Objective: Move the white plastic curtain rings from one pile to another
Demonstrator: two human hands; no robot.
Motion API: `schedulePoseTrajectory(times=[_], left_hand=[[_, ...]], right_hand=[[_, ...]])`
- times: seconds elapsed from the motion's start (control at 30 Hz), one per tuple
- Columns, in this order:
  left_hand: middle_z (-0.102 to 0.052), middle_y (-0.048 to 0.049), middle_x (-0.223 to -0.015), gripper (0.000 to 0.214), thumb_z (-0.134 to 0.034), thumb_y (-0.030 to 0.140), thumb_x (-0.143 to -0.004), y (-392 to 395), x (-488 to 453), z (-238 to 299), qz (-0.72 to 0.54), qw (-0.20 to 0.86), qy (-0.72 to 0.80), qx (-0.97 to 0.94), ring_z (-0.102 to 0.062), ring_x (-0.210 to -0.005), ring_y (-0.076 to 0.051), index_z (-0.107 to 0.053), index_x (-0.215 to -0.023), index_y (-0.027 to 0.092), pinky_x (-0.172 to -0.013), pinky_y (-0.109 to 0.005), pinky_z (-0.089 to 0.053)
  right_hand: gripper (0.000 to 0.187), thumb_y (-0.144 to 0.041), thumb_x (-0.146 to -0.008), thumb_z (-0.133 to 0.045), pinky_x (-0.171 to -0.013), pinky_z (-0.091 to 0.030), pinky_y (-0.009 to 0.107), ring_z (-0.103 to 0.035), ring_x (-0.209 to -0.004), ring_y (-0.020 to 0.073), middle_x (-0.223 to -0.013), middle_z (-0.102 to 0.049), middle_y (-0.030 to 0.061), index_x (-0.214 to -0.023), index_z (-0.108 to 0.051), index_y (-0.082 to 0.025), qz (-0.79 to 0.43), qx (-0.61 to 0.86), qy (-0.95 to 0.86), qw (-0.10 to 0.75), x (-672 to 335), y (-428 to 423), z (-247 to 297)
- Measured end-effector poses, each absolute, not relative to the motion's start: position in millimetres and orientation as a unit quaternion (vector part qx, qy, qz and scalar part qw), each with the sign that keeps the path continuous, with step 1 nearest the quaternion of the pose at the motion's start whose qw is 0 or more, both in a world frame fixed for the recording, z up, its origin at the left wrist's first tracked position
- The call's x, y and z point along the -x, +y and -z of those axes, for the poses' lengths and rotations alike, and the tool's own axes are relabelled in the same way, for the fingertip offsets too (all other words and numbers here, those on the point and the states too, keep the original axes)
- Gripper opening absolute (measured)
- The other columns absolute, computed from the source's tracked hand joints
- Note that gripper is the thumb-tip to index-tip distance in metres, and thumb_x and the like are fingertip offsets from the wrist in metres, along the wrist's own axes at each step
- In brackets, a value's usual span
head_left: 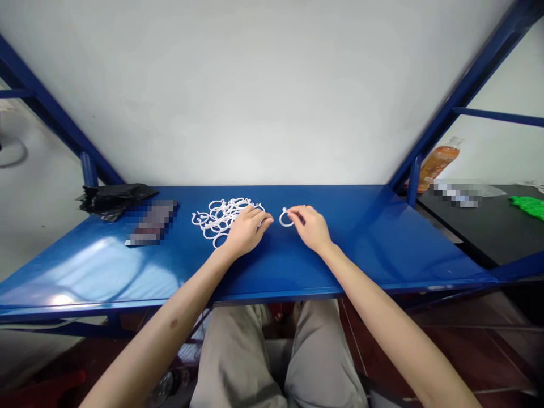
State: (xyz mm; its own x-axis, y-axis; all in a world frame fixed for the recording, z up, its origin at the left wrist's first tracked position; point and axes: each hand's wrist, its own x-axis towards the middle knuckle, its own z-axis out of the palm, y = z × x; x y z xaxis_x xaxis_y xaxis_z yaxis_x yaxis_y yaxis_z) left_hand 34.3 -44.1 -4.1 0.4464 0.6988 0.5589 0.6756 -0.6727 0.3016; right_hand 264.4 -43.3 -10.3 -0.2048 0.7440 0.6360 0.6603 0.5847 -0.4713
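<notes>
A loose heap of white plastic curtain rings (215, 214), with small eyelets on them, lies on the blue tabletop (272, 272). My left hand (247, 228) rests at the heap's right edge, its fingers drawn together and pointing right. Bits of white show beside those fingers, but whatever they pinch is hidden. Apart from the heap, a single white curtain ring (285, 219) is pinched at its upper right side between the thumb and fingers of my right hand (311, 226). A gap of bare blue surface separates the two hands.
Left of the heap lie a dark blurred-out rectangular item (153, 222) and a crumpled black plastic bag (114, 199). A white wall (263, 96) and blue metal posts (463, 93) bound the table. To the right, a black surface (480, 226) holds an orange-labelled bottle (440, 163) and something green (529, 207).
</notes>
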Motion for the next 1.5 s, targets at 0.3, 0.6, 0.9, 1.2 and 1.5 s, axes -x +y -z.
schedulePoseTrajectory(times=[0.3,0.6,0.9,1.2,1.5], left_hand=[[-0.07,-0.0095,-0.096,0.029,-0.052,0.01,-0.081,-37,-15,11,-0.254,-0.043,0.464,-0.847,-0.055,-0.099,-0.031,-0.072,-0.098,0.022,-0.092,-0.048,-0.045],[-0.07,-0.0095,-0.096,0.014,-0.056,0.024,-0.092,-37,-16,11,-0.243,-0.038,0.45,-0.859,-0.054,-0.097,-0.03,-0.069,-0.097,0.021,-0.092,-0.048,-0.044],[-0.073,-0.0055,-0.095,0.007,-0.058,0.025,-0.092,-43,-25,3,-0.322,0.04,0.435,-0.84,-0.062,-0.098,-0.026,-0.063,-0.097,0.022,-0.094,-0.046,-0.046],[-0.073,-0.0012,-0.094,0.009,-0.065,0.028,-0.09,-48,-36,1,-0.4,0.178,0.425,-0.792,-0.07,-0.086,-0.017,-0.06,-0.097,0.023,-0.084,-0.032,-0.054],[-0.076,-0.002,-0.089,0.023,-0.069,0.042,-0.089,-54,-43,-6,-0.446,0.262,0.431,-0.74,-0.071,-0.082,-0.018,-0.063,-0.1,0.022,-0.072,-0.029,-0.051]], right_hand=[[0.021,-0.031,-0.091,-0.056,-0.077,-0.052,0.036,-0.067,-0.08,0.0229,-0.091,-0.075,0.0088,-0.088,-0.075,-0.021,-0.035,0.654,-0.608,0.449,-322,1,25],[0.023,-0.03,-0.092,-0.054,-0.08,-0.05,0.037,-0.067,-0.083,0.0232,-0.094,-0.075,0.0086,-0.087,-0.074,-0.022,-0.065,0.671,-0.627,0.39,-317,-4,24],[0.022,-0.032,-0.091,-0.055,-0.091,-0.048,0.046,-0.059,-0.097,0.0289,-0.101,-0.07,0.0124,-0.1,-0.07,-0.018,-0.014,0.661,-0.619,0.424,-315,-8,24],[0.024,-0.041,-0.098,-0.054,-0.086,-0.054,0.04,-0.065,-0.096,0.0243,-0.1,-0.071,0.0078,-0.107,-0.068,-0.023,-0.069,0.477,-0.742,0.466,-271,-43,9],[0.024,-0.04,-0.097,-0.058,-0.07,-0.054,0.033,-0.071,-0.078,0.0197,-0.092,-0.074,0.0027,-0.115,-0.063,-0.025,-0.142,0.424,-0.806,0.389,-250,-60,10]])
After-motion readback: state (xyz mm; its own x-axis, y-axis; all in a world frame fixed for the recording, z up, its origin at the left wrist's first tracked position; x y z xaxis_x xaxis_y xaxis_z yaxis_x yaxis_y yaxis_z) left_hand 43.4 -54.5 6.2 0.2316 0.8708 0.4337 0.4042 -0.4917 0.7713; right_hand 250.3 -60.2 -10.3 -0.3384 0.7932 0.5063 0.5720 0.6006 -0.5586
